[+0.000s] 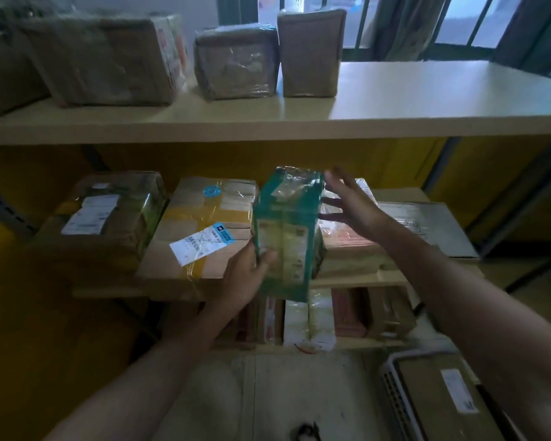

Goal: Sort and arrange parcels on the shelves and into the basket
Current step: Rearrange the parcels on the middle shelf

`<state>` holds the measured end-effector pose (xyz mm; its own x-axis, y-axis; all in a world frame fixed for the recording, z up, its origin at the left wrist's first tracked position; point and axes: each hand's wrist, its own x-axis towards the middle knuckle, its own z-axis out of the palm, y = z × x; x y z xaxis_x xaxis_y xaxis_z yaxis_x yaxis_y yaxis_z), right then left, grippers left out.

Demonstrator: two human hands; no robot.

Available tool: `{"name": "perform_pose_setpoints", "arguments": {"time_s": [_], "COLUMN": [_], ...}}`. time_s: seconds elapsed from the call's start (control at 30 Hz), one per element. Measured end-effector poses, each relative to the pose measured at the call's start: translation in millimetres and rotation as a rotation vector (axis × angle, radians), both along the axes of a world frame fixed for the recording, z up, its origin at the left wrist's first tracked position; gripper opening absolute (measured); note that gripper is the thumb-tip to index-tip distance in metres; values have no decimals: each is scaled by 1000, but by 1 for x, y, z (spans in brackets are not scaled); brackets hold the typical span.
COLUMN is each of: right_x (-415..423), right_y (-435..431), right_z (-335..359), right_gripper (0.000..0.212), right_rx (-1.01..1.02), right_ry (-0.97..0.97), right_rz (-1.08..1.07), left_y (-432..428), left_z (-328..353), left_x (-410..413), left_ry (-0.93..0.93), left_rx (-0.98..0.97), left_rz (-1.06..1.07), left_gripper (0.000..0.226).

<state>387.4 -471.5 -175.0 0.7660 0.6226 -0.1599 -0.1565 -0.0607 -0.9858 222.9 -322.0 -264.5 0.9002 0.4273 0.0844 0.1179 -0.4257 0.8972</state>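
From the head camera, I see the green box (287, 233) held upright in front of the middle shelf (363, 280). I take this box as my landmark. My left hand (245, 275) is closed around its lower left edge, with the thumb on the front face, so this hand carries it. My right hand (347, 202) is at the upper right side of the box with the fingers spread; it seems to touch the side only lightly, and I cannot tell if it really presses.

Left of the green box a flat brown parcel (201, 230) with a white label lies on the middle shelf. Right of it lies a pink parcel (347, 243). Above the box, on the top shelf (427, 100), some wrapped parcels (236, 62) stand. Below and to the right of it, on the floor, is the basket (392, 393) with one parcel inside.

I judge the box to be light and stiff, because one hand holds it. Its clear tape wrapping looks shiny, so it may slip. It is better to take it by two opposite sides, near the middle.
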Motion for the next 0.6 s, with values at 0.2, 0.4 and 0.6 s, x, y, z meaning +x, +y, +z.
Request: {"name": "perform_pose_setpoints", "arguments": {"time_s": [0.2, 0.4, 0.6], "right_x": [-13, -8, 10], "right_y": [7, 9, 21], "right_z": [-5, -14, -38], "right_gripper": [101, 74, 39], "right_rx": [-84, -222, -220], "right_ry": [-127, -210, -156], "right_rz": [148, 170, 89], "left_y": [-10, -8, -15], "left_z": [10, 7, 0], "left_x": [10, 21, 21], "left_ry": [-17, 37, 122], "left_rx": [-69, -141, -314], "left_rz": [114, 243, 122], "left_gripper": [22, 34, 89]}}
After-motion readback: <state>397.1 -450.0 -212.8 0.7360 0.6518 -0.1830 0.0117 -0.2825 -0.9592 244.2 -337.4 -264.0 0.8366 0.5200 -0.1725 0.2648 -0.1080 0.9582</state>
